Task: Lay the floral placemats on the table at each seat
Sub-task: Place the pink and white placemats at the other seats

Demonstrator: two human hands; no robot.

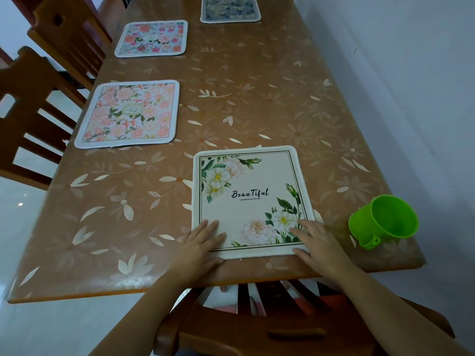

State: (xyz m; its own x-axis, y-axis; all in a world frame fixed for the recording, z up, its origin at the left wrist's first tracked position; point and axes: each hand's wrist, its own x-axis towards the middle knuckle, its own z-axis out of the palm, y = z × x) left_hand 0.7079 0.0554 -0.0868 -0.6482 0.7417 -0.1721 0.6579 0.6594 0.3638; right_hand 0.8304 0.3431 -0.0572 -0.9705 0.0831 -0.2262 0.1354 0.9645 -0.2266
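Both hands flat on the white placemat [246, 201], mat straight ahead of the fingers.

The mat sits just left of the green cup [383, 222], not touching it, at the surface's [257, 98] near edge. Left hand [203, 242] is on the corner far from the cup, fingers [209, 228] straight and close together. Right hand [316, 242] is on the cup-side corner, fingers [305, 227] slightly spread. Neither hand is pinching and both are equally near. The longer side looks to run away from the person. Likely next is a small squaring nudge. Three more mats lie farther left of and beyond the cup.
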